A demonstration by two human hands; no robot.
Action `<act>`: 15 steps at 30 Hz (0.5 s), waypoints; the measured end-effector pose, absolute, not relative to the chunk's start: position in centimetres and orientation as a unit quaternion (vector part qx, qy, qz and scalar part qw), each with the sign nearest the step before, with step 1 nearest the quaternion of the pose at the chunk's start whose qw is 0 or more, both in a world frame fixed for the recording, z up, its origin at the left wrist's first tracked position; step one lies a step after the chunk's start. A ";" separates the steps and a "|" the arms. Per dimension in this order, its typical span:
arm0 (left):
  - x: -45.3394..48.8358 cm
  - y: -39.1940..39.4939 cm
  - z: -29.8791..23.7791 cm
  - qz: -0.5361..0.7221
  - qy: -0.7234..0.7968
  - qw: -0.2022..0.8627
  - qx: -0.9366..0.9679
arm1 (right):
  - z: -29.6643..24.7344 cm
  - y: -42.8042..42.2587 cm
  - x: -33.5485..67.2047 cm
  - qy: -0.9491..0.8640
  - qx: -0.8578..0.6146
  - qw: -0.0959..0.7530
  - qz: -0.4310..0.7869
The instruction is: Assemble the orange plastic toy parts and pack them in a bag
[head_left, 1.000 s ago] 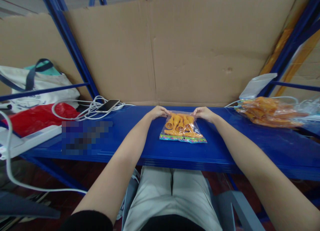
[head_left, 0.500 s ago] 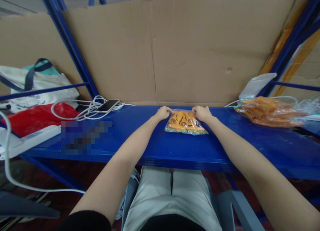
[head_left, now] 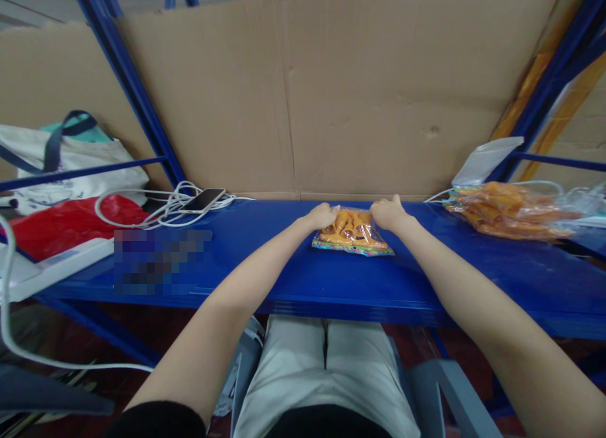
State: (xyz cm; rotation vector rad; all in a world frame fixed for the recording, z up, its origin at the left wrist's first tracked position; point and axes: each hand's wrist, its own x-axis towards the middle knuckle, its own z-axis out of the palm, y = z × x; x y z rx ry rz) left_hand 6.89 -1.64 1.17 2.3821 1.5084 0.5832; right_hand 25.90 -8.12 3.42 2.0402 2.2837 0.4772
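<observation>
A small clear plastic bag of orange pieces (head_left: pixel 353 233), with a colourful printed strip along its near edge, lies on the blue shelf (head_left: pixel 331 277) in front of me. My left hand (head_left: pixel 323 216) is closed on the bag's far left corner. My right hand (head_left: pixel 389 213) is closed on its far right corner. Both sets of fingers pinch the top edge of the bag, and the two hands sit close together.
A heap of similar orange-filled bags (head_left: pixel 506 211) lies at the right, with a white packet (head_left: pixel 487 160) behind it. A phone (head_left: pixel 204 200) with white cables (head_left: pixel 161 211), a red bag (head_left: pixel 66 223) and a tote bag (head_left: pixel 61 160) are at the left. Cardboard (head_left: pixel 331 97) backs the shelf.
Both hands pushed the bag a little farther from me, then moved closer together along its top edge. The bag now looks shorter and bunched.
</observation>
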 end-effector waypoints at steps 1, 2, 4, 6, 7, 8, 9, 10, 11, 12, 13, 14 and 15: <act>7.1 -1.9 1.1 0.204 0.522 0.126 0.818 | 3.4 -8.2 25.8 0.736 0.659 0.020 0.154; 7.2 -2.1 1.1 0.204 0.526 0.118 0.817 | 3.4 -8.2 25.7 0.735 0.660 0.023 0.154; 7.4 -2.5 1.0 0.199 0.534 0.096 0.816 | 3.4 -8.4 25.4 0.736 0.658 0.032 0.154; 7.5 -2.7 1.1 0.189 0.532 0.077 0.822 | 3.2 -8.5 25.1 0.742 0.651 0.036 0.156; 7.5 -2.8 1.1 0.182 0.526 0.068 0.828 | 3.1 -8.6 25.0 0.746 0.646 0.035 0.157; 7.5 -2.8 1.1 0.176 0.518 0.060 0.835 | 3.1 -8.6 24.9 0.750 0.641 0.032 0.158; 7.5 -2.9 1.2 0.172 0.510 0.052 0.841 | 3.0 -8.7 24.8 0.753 0.638 0.030 0.157; 7.5 -2.9 1.2 0.169 0.506 0.045 0.845 | 3.1 -8.7 24.7 0.755 0.636 0.031 0.155; 7.6 -3.0 1.3 0.169 0.506 0.041 0.845 | 3.2 -8.8 24.6 0.757 0.634 0.035 0.152; 7.6 -3.1 1.3 0.170 0.511 0.040 0.842 | 3.3 -8.9 24.5 0.759 0.632 0.040 0.150; 7.6 -3.2 1.3 0.174 0.519 0.043 0.836 | 3.5 -9.0 24.4 0.761 0.630 0.047 0.147; 7.6 -3.3 1.3 0.177 0.525 0.049 0.831 | 3.7 -9.1 24.3 0.764 0.627 0.055 0.143; 7.6 -3.3 1.2 0.179 0.528 0.057 0.828 | 3.9 -9.2 24.2 0.766 0.625 0.059 0.139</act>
